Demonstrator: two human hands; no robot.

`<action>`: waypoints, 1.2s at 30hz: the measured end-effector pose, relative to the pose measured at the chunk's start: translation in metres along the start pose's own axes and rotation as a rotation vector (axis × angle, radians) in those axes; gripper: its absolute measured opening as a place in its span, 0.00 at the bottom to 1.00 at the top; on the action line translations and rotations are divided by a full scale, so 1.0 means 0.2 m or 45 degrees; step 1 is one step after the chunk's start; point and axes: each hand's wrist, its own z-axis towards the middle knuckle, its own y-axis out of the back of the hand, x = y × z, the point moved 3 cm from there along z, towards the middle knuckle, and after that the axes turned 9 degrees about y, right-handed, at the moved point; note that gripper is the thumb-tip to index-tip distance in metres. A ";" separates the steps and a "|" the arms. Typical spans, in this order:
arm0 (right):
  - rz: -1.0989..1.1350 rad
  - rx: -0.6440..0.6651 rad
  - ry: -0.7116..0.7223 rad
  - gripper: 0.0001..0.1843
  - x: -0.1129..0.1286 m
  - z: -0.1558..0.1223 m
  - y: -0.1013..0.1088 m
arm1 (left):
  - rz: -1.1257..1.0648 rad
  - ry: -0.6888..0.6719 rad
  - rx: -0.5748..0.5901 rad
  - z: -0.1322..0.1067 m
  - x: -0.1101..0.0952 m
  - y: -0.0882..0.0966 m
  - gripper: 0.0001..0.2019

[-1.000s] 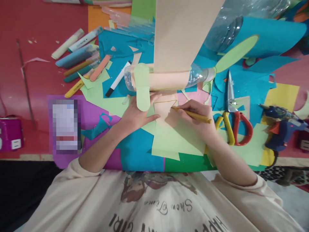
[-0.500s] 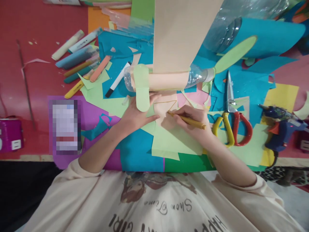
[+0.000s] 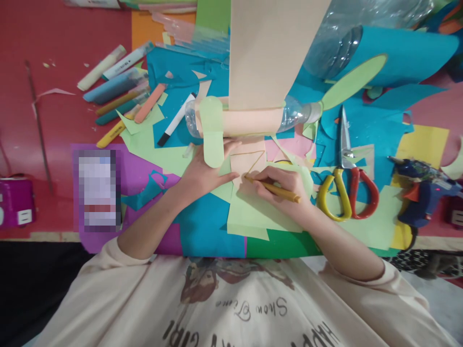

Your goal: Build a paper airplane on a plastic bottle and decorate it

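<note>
A mustard-yellow marker (image 3: 280, 191) is pinched in my right hand (image 3: 284, 185), its tip on a peach paper piece (image 3: 248, 164). A thin brown-yellow line runs along the paper's upper edge and slants down to the tip. My left hand (image 3: 208, 168) lies with fingers apart at the paper's left side, its fingertips close to a plastic bottle (image 3: 294, 114) wrapped in peach paper. A light green strip (image 3: 213, 130) with rounded ends crosses the bottle and partly covers that hand. A wide peach sheet (image 3: 271, 53) rises from the bottle, and a green blade shape (image 3: 354, 83) sits at its cap.
Red-and-yellow-handled scissors (image 3: 347, 168) and a blue glue gun (image 3: 427, 193) lie to the right. Several markers (image 3: 115, 91) and a phone with a blurred screen (image 3: 97, 188) are on the left. A blue-wrapped bottle (image 3: 398, 53) lies at the back right, among paper scraps.
My right hand has moved the marker a little down and left, and the slanting line on the peach paper is longer. My left hand stays in place.
</note>
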 end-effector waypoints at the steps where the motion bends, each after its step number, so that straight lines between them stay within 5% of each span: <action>1: 0.013 0.005 0.014 0.07 0.00 0.00 0.00 | -0.006 -0.004 -0.006 0.00 0.00 0.00 0.30; 15: 0.023 0.096 0.227 0.05 0.04 -0.01 -0.03 | 0.049 -0.031 -0.031 0.01 0.00 0.00 0.32; 29: 0.072 0.129 0.252 0.04 0.04 -0.02 -0.04 | 0.023 -0.049 -0.050 0.01 0.00 -0.01 0.31; 33: 0.183 0.099 0.095 0.05 0.02 0.00 -0.03 | 0.011 -0.048 -0.049 0.00 0.00 0.00 0.31; 36: 0.282 -0.085 -0.106 0.06 -0.02 0.02 0.01 | 0.007 -0.034 -0.043 0.00 0.00 -0.01 0.31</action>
